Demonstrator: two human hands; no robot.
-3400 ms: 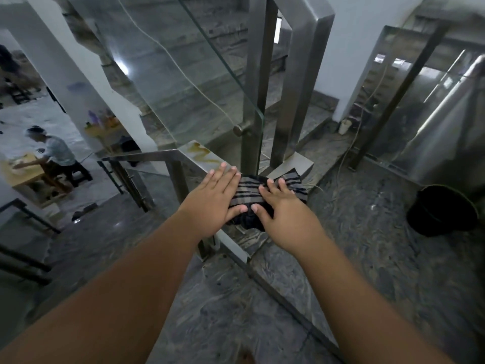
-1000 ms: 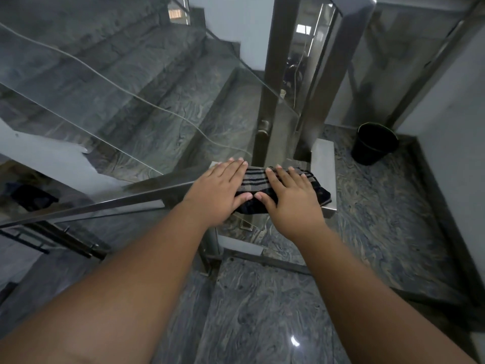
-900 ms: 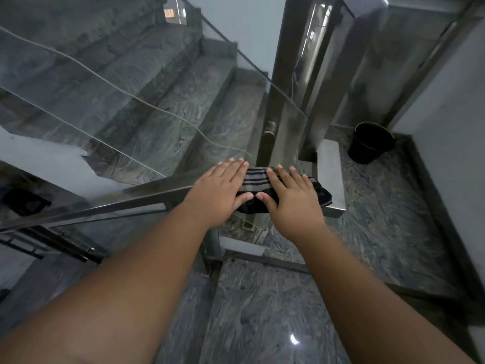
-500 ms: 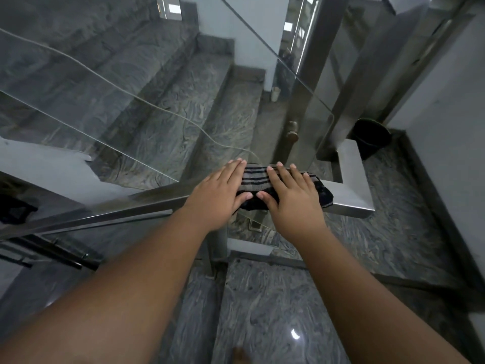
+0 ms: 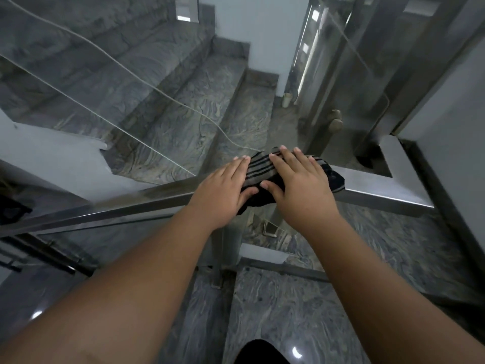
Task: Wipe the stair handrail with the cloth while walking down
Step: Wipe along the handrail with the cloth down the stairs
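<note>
A dark cloth with grey stripes (image 5: 258,168) lies across the flat steel handrail (image 5: 126,206). My left hand (image 5: 223,190) presses flat on the cloth's left part, fingers together and extended. My right hand (image 5: 301,185) presses flat on its right part, thumb tucked toward the left thumb. The rail runs from the lower left up to a corner (image 5: 393,185) at the right, where it turns away from me. Most of the cloth is hidden under my palms.
Grey marble steps (image 5: 183,106) descend beyond a glass panel (image 5: 78,74) below the rail. A steel post (image 5: 317,82) stands behind the cloth. A thin cord (image 5: 157,90) trails over the steps. A white wall (image 5: 459,114) closes the right side. My dark-clad knee (image 5: 262,353) shows at the bottom.
Both hands stay flat on the cloth. More bare rail now shows to the left of my hands, and the view has swung so the black bucket is out of sight behind the rail corner.
</note>
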